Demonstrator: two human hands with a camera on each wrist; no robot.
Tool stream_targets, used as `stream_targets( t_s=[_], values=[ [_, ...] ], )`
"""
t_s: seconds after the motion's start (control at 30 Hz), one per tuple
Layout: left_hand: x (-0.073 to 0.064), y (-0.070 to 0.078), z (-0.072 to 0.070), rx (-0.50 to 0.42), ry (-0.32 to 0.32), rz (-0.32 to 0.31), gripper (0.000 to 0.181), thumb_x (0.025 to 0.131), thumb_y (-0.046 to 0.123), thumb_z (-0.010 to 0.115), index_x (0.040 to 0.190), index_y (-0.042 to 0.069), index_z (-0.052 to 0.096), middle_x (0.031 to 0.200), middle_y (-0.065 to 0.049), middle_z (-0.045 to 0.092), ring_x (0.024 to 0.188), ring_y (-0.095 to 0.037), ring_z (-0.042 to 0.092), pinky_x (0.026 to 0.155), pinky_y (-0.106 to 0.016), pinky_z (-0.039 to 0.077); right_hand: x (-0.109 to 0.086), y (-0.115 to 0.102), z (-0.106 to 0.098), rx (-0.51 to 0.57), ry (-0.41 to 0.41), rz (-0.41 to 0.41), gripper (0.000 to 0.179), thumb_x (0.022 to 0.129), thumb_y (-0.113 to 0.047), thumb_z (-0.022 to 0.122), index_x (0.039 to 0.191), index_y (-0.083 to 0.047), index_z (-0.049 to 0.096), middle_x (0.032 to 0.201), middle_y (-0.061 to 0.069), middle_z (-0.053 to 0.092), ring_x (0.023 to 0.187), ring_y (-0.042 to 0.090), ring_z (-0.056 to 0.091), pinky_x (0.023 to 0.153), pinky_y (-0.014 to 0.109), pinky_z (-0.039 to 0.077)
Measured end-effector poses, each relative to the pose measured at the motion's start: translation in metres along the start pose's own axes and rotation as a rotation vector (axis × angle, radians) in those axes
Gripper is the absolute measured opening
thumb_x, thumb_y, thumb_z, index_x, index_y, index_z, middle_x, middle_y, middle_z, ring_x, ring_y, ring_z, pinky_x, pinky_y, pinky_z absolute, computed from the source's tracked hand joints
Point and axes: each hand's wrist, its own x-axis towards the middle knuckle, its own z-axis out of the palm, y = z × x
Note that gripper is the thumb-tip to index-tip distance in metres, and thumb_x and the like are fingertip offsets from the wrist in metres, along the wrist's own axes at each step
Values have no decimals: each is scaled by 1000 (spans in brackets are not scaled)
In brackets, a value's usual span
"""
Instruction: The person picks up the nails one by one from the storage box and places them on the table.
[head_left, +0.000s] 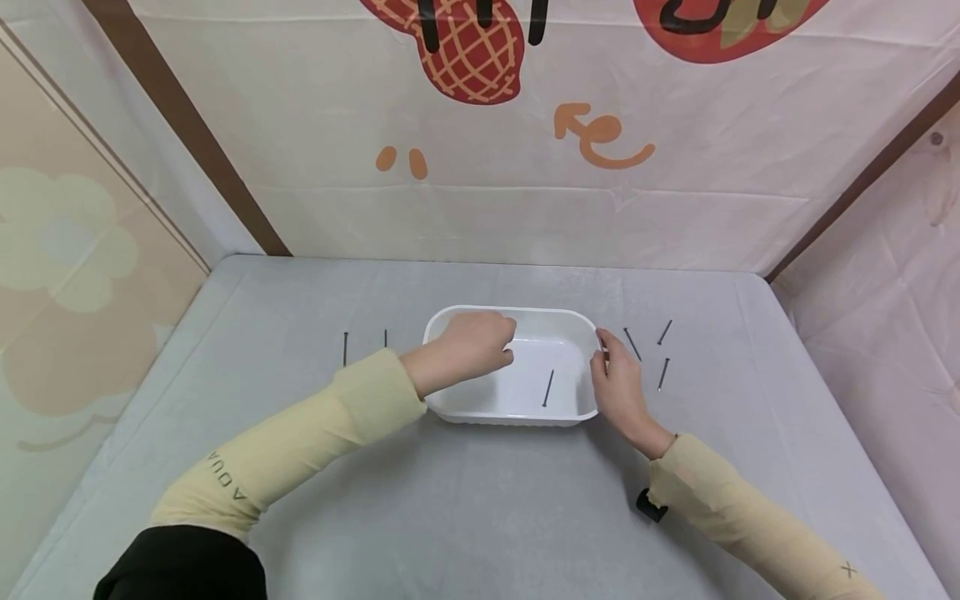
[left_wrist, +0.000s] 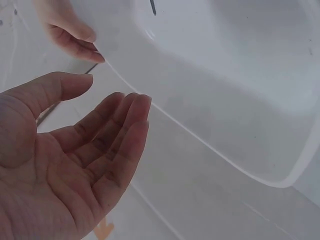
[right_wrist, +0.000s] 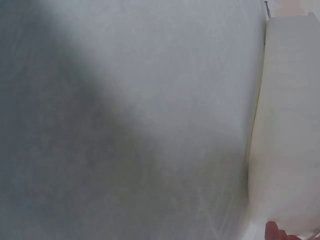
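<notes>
A white plastic tray (head_left: 517,418) stands on the table, with a thin dark nail (head_left: 548,388) lying in its right half. Over the tray's left half is my left hand (head_left: 468,343). In the left wrist view the same hand (left_wrist: 80,150) has loosely bent fingers, the thumb apart from them, and nothing between. My right hand (head_left: 621,385) grips the tray's right rim; the left wrist view also shows the right hand (left_wrist: 67,30) pinching that rim. Only the right fingertips (right_wrist: 272,231) show at the lower edge of the right wrist view, against the tray wall (right_wrist: 285,120).
Right of the tray lie three nails, a slanted nail (head_left: 632,343), a far nail (head_left: 665,332) and a nearer nail (head_left: 663,374). On the left are two more, an outer nail (head_left: 346,349) and a partly hidden nail (head_left: 386,337). A printed curtain (head_left: 525,225) hangs behind the table (head_left: 480,517).
</notes>
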Motion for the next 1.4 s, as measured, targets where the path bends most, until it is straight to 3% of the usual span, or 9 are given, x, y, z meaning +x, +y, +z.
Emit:
stream_targets(
  t_s=[0.4, 1.1, 1.2, 1.4],
  values=[
    [9, 11, 3, 31, -7, 2, 8, 84, 16, 57, 79, 9, 57, 68, -1, 52, 60, -15, 46, 46, -28, 38, 0, 2, 1, -2, 11, -13, 40, 93, -7, 37, 131, 3, 42, 125, 21, 51, 100, 30, 56, 76, 40, 51],
    [28, 21, 10, 61, -20, 67, 6, 83, 13, 56, 79, 10, 59, 74, -2, 57, 65, -14, 49, 50, -30, 42, -1, 3, 2, 11, 14, -18, 39, 93, -7, 38, 130, 4, 42, 124, 21, 51, 99, 31, 56, 77, 40, 51],
    [32, 20, 11, 71, -32, 98, 6, 83, 14, 58, 79, 9, 59, 74, -3, 58, 65, -14, 49, 51, -30, 43, 0, 3, 2, 9, 16, -22, 39, 93, -7, 38, 130, 4, 42, 124, 21, 51, 100, 31, 56, 77, 41, 51],
    [39, 18, 15, 103, -37, 221, 11, 83, 18, 62, 86, 8, 59, 83, -5, 60, 70, -17, 51, 59, -32, 46, 0, 3, 2, 11, 16, -28, 39, 93, -7, 38, 130, 4, 42, 124, 21, 50, 100, 31, 56, 77, 40, 51]
  ],
)
